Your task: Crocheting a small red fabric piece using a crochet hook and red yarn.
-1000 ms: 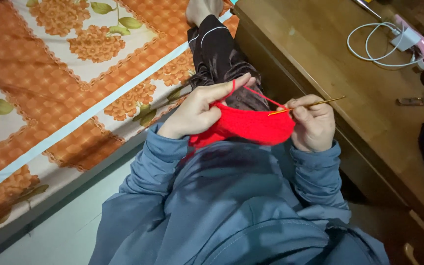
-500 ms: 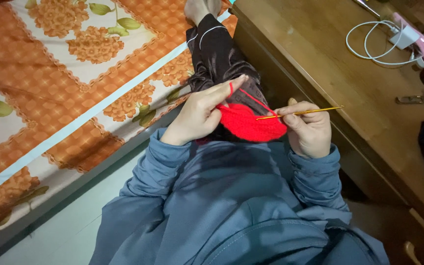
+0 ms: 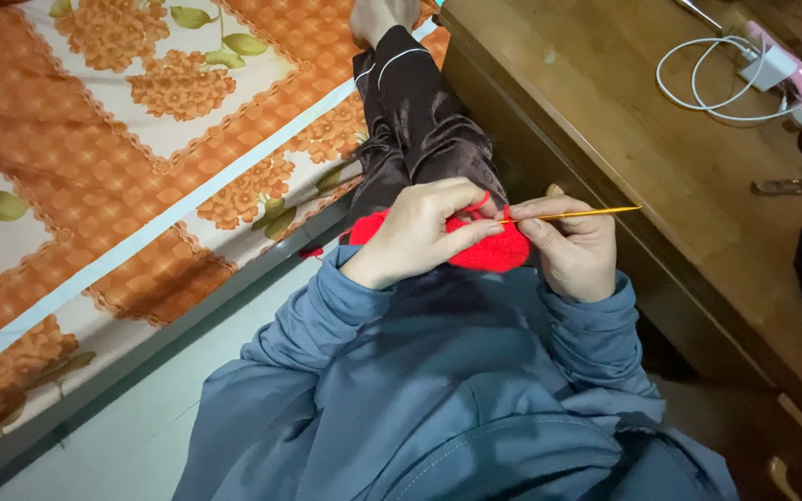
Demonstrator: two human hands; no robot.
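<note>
Red crochet work (image 3: 486, 249) is pinched between thumb and fingers of the left hand (image 3: 417, 234), over the lap. A gold hook (image 3: 573, 214) is gripped in the curled right hand (image 3: 575, 249), its shaft pointed toward the desk (image 3: 605, 111). Both wrists are bent inward.

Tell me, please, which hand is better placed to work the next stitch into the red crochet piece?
The right hand, probably: it holds the golden crochet hook, tip at the red crochet piece. The left hand pinches the piece, steadying it.
</note>
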